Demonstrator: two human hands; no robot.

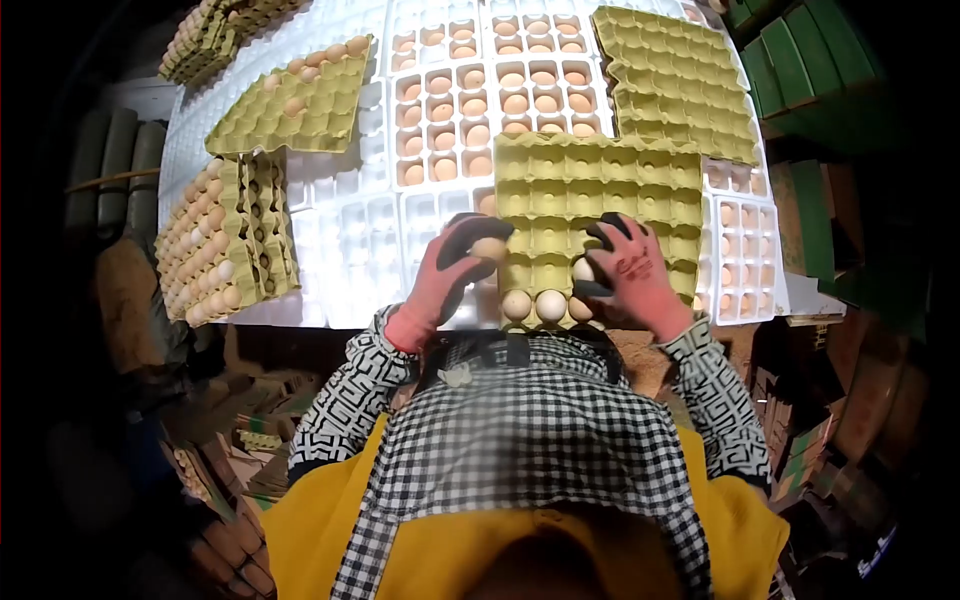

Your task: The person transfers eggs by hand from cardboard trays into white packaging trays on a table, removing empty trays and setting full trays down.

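Note:
In a pink glove with dark fingers, my left hand (450,268) is closed around a light-brown egg (488,248) at the left edge of a yellow-green egg tray (600,185). My right hand (632,268), gloved alike, is over the right part of this tray. Its thumb and fingers are curled about a pale egg (583,269), which they partly hide. Along the tray's near row sit a brownish egg (516,305), a whiter egg (550,306) and another egg (581,309) half covered by my right hand. The tray's cups farther back hold no eggs.
White foam trays (441,125) of eggs line the table's middle, with another foam tray (746,258) at right. Stacked pulp trays (225,240) bearing eggs stand at left. One pulp tray (300,95) carries several eggs; another pulp tray (680,80) lies at back right. Green crates (805,60) stand beyond.

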